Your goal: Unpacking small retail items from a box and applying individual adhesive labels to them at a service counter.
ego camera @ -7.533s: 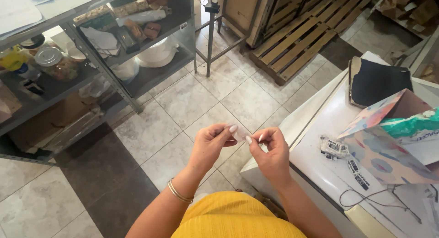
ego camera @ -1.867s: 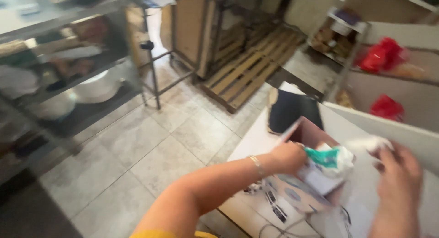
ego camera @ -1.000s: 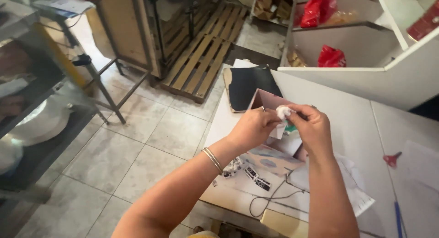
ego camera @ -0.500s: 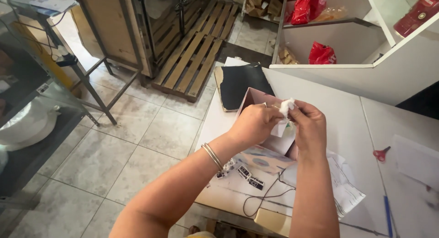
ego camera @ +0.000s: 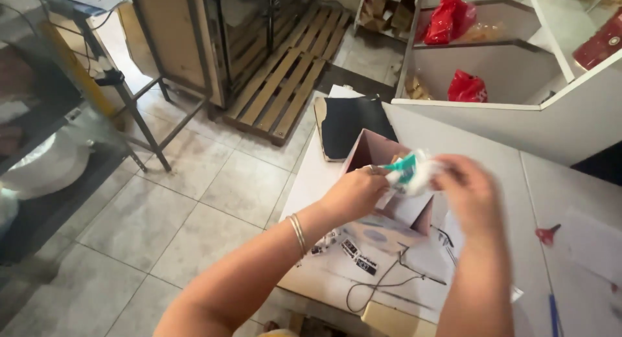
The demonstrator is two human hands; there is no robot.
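While both hands meet a little right of the frame's centre, they pinch a small white and teal wad [ego camera: 409, 172] between them, held in the air just above an open pinkish box [ego camera: 389, 210]. The left hand [ego camera: 355, 193] closes its fingertips on the wad's left end; the right hand [ego camera: 472, 196], blurred, grips the right end. The wad's long axis runs roughly left to right across the frame, its teal part pointing left toward the left hand; finer shape is lost in blur. A thin bangle [ego camera: 298, 234] circles the left wrist. The box stands on a white table [ego camera: 492, 162], with a black folder [ego camera: 350, 120] just beyond it toward the upper middle and a dark cable [ego camera: 382, 288] looping near the lower edge. A wooden pallet [ego camera: 285, 91] lies on the tiled floor at upper left.
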